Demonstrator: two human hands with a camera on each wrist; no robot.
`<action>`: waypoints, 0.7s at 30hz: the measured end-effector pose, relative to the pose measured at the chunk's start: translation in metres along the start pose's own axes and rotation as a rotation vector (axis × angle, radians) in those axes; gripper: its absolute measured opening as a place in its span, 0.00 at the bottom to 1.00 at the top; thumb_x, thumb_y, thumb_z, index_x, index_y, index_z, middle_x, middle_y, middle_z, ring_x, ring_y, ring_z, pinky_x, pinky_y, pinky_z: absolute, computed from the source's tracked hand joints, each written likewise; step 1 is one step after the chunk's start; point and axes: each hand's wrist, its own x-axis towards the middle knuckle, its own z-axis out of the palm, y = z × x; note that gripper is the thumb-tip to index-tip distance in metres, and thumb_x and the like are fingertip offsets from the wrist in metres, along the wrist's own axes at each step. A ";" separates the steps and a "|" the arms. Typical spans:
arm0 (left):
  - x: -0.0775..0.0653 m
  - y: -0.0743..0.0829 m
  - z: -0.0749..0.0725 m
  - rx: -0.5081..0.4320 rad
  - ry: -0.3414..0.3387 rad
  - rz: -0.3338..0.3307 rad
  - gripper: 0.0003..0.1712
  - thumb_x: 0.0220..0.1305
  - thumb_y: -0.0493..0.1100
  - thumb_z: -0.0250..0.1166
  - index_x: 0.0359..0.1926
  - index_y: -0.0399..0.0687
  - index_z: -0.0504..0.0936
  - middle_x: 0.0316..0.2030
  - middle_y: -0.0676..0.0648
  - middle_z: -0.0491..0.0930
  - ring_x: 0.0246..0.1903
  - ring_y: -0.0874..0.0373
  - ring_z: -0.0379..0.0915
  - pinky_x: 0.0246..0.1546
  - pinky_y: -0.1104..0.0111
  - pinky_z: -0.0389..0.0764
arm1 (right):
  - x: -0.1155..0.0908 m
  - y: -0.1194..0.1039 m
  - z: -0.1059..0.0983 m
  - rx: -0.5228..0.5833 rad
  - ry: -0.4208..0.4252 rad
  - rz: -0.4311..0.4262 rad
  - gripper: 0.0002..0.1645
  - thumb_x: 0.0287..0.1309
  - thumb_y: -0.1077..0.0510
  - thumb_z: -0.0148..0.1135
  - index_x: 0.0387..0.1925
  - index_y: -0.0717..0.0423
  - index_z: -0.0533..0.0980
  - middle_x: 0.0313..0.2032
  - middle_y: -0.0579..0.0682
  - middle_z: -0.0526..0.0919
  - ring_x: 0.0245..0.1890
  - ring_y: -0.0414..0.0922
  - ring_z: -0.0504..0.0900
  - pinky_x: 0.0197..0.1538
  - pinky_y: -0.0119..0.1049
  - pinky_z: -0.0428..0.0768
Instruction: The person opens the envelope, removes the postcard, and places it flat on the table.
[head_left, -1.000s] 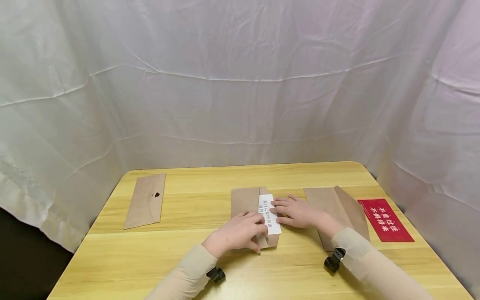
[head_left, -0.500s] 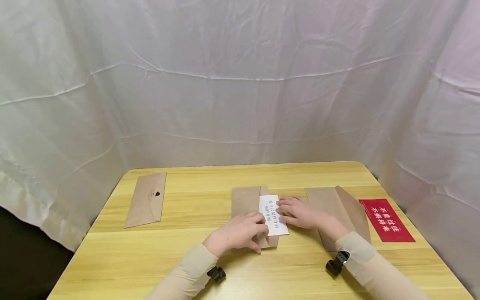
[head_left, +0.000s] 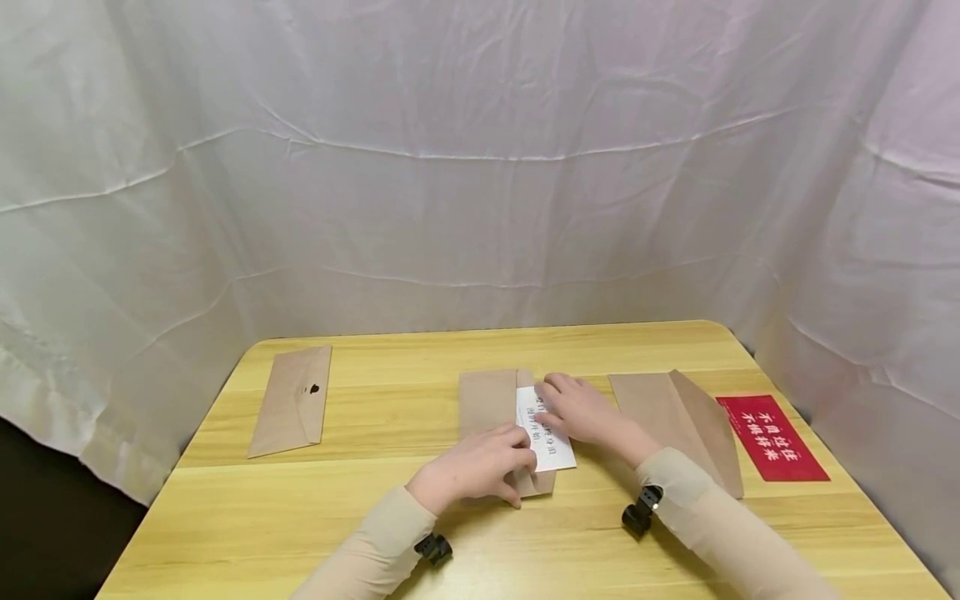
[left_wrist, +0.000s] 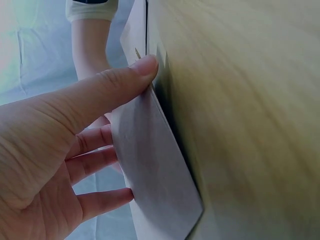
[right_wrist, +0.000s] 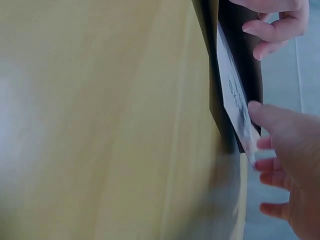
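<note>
A brown kraft envelope (head_left: 487, 400) lies at the middle of the table, its opening facing right. My left hand (head_left: 472, 468) holds it by the near part, fingers over the face and thumb at the near edge, as the left wrist view shows of the envelope (left_wrist: 152, 165). A white card (head_left: 553, 450) with dark handwriting-style characters sticks out of the opening, its left part hidden inside. At the card's far right corner, my right hand (head_left: 585, 408) pinches it. In the right wrist view its thumb is on the face of the card (right_wrist: 234, 92), with fingers by the edge.
Right of the hands, a second brown envelope (head_left: 648, 400) lies with its flap open, partly under my right forearm. Beyond it is a red card (head_left: 776, 442) with white characters. Another envelope (head_left: 292, 404), flap closed, lies at the left of the wooden table (head_left: 225, 533).
The white card slid a little to the right out of the envelope, then stayed nearly in place. My right hand shifted along it toward the far left. The left hand stayed put.
</note>
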 end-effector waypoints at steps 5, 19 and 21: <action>0.000 0.000 0.000 0.006 0.008 0.004 0.24 0.43 0.64 0.74 0.41 0.62 0.80 0.44 0.58 0.74 0.45 0.65 0.67 0.44 0.76 0.72 | 0.010 -0.001 0.011 -0.074 -0.023 0.104 0.38 0.67 0.39 0.53 0.66 0.62 0.67 0.61 0.61 0.73 0.64 0.58 0.70 0.63 0.60 0.70; -0.001 0.002 -0.004 -0.004 -0.003 -0.006 0.24 0.44 0.63 0.74 0.41 0.60 0.80 0.46 0.57 0.74 0.46 0.64 0.68 0.47 0.75 0.74 | 0.019 -0.011 0.016 -0.087 -0.005 0.229 0.35 0.66 0.38 0.54 0.58 0.64 0.71 0.52 0.60 0.73 0.57 0.57 0.72 0.57 0.56 0.75; -0.001 0.002 -0.003 -0.003 -0.003 -0.006 0.24 0.44 0.63 0.74 0.41 0.60 0.80 0.46 0.57 0.74 0.46 0.65 0.68 0.46 0.75 0.74 | 0.018 -0.011 0.015 -0.084 0.014 0.219 0.33 0.66 0.39 0.55 0.56 0.63 0.72 0.48 0.59 0.72 0.54 0.56 0.71 0.54 0.54 0.76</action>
